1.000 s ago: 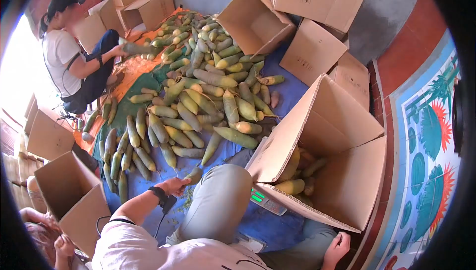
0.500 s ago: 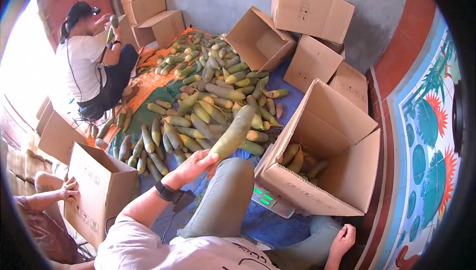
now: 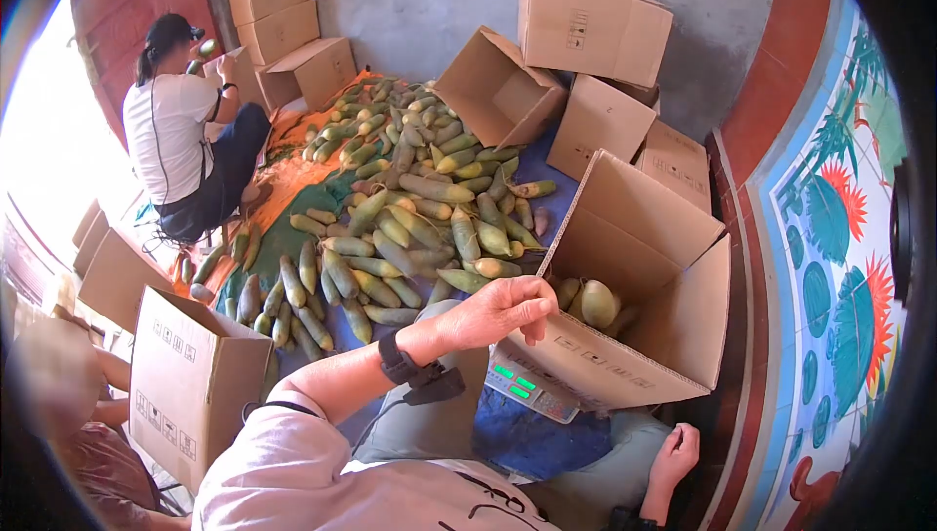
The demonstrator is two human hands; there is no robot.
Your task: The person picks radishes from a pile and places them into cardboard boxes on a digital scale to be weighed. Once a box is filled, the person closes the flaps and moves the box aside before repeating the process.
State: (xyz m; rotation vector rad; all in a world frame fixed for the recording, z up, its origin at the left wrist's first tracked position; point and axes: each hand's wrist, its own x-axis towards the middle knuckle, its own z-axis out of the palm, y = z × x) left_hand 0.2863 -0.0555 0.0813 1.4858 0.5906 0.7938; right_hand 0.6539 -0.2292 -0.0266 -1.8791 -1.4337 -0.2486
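Note:
My left hand (image 3: 503, 312) hovers at the near left edge of a cardboard box (image 3: 625, 370), its fingers loosely bent and apart, with nothing visible in them. Just past the fingertips, a green radish (image 3: 597, 305) lies in the box, seen end-on, with several others partly hidden in shadow. The box sits on a digital scale (image 3: 528, 390) with green lit digits. Over by my right knee, my right hand (image 3: 675, 450) rests with curled fingers and holds nothing I can see. A large heap of green radishes (image 3: 410, 209) covers the ground sheet in front of me.
Cardboard boxes (image 3: 593, 31) are stacked against the back wall. Another open box (image 3: 185, 385) stands at my left beside a person (image 3: 73, 414). Farther back, a person in a white shirt (image 3: 176, 131) crouches near a box. A painted tile wall (image 3: 839, 238) runs along the right.
My left hand has moved right from above the heap to the box edge. The green radish it held is now in the box. My right hand has barely moved.

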